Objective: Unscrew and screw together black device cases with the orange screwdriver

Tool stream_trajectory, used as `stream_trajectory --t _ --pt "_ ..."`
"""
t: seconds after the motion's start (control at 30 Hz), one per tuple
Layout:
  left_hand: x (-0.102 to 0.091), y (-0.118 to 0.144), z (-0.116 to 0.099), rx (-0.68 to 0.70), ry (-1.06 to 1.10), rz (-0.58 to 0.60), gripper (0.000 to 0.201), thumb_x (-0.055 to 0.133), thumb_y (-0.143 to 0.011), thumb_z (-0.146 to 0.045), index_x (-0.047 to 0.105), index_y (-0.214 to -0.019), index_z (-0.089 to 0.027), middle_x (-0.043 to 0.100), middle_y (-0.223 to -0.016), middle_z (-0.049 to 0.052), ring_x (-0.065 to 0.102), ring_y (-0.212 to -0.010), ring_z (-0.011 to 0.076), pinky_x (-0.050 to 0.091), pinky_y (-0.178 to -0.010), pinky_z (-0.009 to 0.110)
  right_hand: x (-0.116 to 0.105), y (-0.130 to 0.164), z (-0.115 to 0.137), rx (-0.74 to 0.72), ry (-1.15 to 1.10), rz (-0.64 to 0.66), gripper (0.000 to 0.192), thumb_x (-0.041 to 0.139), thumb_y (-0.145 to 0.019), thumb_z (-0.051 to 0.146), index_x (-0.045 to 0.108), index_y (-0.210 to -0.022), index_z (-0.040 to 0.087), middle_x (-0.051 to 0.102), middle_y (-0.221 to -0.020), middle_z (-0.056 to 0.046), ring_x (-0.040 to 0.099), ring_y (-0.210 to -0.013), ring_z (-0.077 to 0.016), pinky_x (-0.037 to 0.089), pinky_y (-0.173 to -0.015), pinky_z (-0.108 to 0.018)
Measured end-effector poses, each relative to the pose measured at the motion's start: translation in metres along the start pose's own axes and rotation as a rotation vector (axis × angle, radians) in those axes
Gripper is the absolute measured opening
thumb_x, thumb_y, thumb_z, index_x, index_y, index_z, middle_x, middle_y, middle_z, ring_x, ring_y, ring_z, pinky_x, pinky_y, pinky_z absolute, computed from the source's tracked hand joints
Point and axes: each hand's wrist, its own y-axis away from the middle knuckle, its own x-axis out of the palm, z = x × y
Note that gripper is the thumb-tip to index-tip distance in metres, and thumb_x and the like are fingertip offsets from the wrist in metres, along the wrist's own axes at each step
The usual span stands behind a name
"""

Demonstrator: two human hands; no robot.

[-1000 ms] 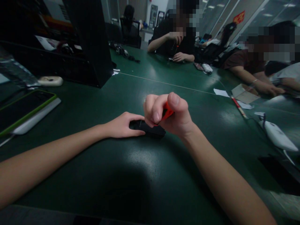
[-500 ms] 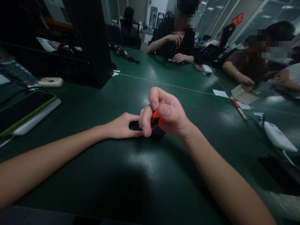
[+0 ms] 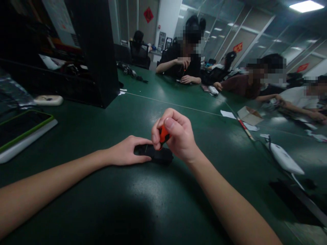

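A small black device lies flat on the dark green table. My left hand rests on the table and pinches the device's left end, holding it down. My right hand hovers just above the device, fingers curled around an orange-handled tool that points down at the device's top. The tool's tip is hidden behind my fingers.
At the left are a green-edged flat tablet on a white slab, a cream oval object and a tall black box. A white device with a cable lies at the right. Several people work on the table's far side.
My right hand has turned on the orange tool, fingers shifting their hold. My left hand stays on the black device. The camera has tilted up, so everything sits lower in view.
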Motion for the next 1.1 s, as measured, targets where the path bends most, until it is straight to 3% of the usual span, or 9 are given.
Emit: stream_trajectory --t 0.13,0.23,0.33,0.4,0.47,0.63,0.8,0.87,1.1 --pt "0.002 0.000 -0.001 0.009 -0.008 -0.016 0.035 0.073 -0.087 -0.038 0.073 -0.117 -0.021 0.076 -0.099 0.003 0.071 -0.084 0.0210 0.053 -0.077 0.029 0.000 0.002 0.002 -0.068 0.131 -0.025 0.027 0.052 -0.101 0.043 0.056 -0.086 0.021 0.061 -0.064 0.004 0.057 -0.052 -0.0093 0.046 -0.051 -0.023" --pt "0.008 -0.002 -0.004 0.004 0.013 -0.031 0.041 0.074 -0.087 -0.036 0.069 -0.126 -0.025 0.076 -0.112 0.002 0.072 -0.096 0.0226 0.054 -0.084 0.031 -0.006 0.005 0.013 -0.199 0.545 -0.060 0.031 0.042 -0.105 0.037 0.056 -0.081 0.021 0.059 -0.066 0.003 0.057 -0.058 -0.0095 0.047 -0.058 -0.025" --pt "0.015 -0.002 -0.007 0.030 -0.001 -0.089 0.040 0.073 -0.087 -0.035 0.068 -0.126 -0.026 0.074 -0.118 0.003 0.070 -0.105 0.0236 0.051 -0.093 0.034 -0.013 0.014 0.023 -0.320 1.044 -0.082 0.016 0.053 -0.098 0.028 0.054 -0.083 0.022 0.059 -0.071 0.003 0.056 -0.061 -0.0086 0.045 -0.061 -0.024" --pt "0.017 -0.002 -0.010 0.035 -0.019 -0.115 0.038 0.073 -0.088 -0.037 0.068 -0.123 -0.023 0.074 -0.117 0.004 0.069 -0.105 0.0234 0.050 -0.093 0.034 -0.018 0.023 0.025 -0.338 1.207 -0.137 0.012 0.065 -0.089 0.025 0.054 -0.089 0.023 0.060 -0.076 0.004 0.056 -0.062 -0.0082 0.046 -0.059 -0.022" --pt "0.018 -0.001 -0.011 0.037 -0.027 -0.124 0.037 0.074 -0.086 -0.037 0.069 -0.119 -0.022 0.074 -0.113 0.004 0.068 -0.103 0.0228 0.050 -0.091 0.034 -0.024 0.037 0.026 -0.324 1.239 -0.224 0.021 0.072 -0.084 0.026 0.053 -0.093 0.023 0.060 -0.077 0.005 0.057 -0.060 -0.0078 0.046 -0.056 -0.021" --pt "0.018 0.003 -0.015 0.036 -0.086 -0.154 0.034 0.075 -0.080 -0.028 0.066 -0.111 -0.019 0.070 -0.112 0.005 0.067 -0.100 0.0227 0.050 -0.089 0.035 -0.054 0.085 0.025 -0.220 1.175 -0.525 0.021 0.074 -0.084 0.030 0.055 -0.089 0.023 0.055 -0.069 0.006 0.051 -0.052 -0.0081 0.042 -0.049 -0.022" --pt "0.020 0.006 -0.018 0.049 -0.111 -0.107 0.038 0.069 -0.087 -0.029 0.062 -0.124 -0.022 0.067 -0.122 0.005 0.065 -0.109 0.0229 0.049 -0.093 0.035 -0.078 0.120 0.015 -0.271 1.114 -0.879 0.023 0.075 -0.082 0.035 0.056 -0.086 0.022 0.055 -0.072 0.004 0.053 -0.054 -0.0103 0.044 -0.049 -0.025" --pt "0.021 0.006 -0.018 0.024 -0.111 -0.085 0.037 0.067 -0.091 -0.034 0.062 -0.127 -0.025 0.068 -0.123 0.004 0.064 -0.110 0.0227 0.049 -0.094 0.035 -0.078 0.124 0.009 -0.266 1.089 -0.918 0.024 0.074 -0.082 0.036 0.056 -0.086 0.022 0.055 -0.073 0.004 0.054 -0.055 -0.0108 0.046 -0.050 -0.026" --pt "0.020 0.002 -0.018 -0.056 -0.114 -0.063 0.037 0.067 -0.093 -0.046 0.067 -0.123 -0.025 0.069 -0.121 0.006 0.066 -0.108 0.0246 0.051 -0.093 0.036 -0.065 0.123 0.005 -0.286 1.006 -0.870 0.020 0.074 -0.084 0.031 0.057 -0.089 0.023 0.056 -0.074 0.004 0.055 -0.056 -0.0103 0.046 -0.051 -0.026"
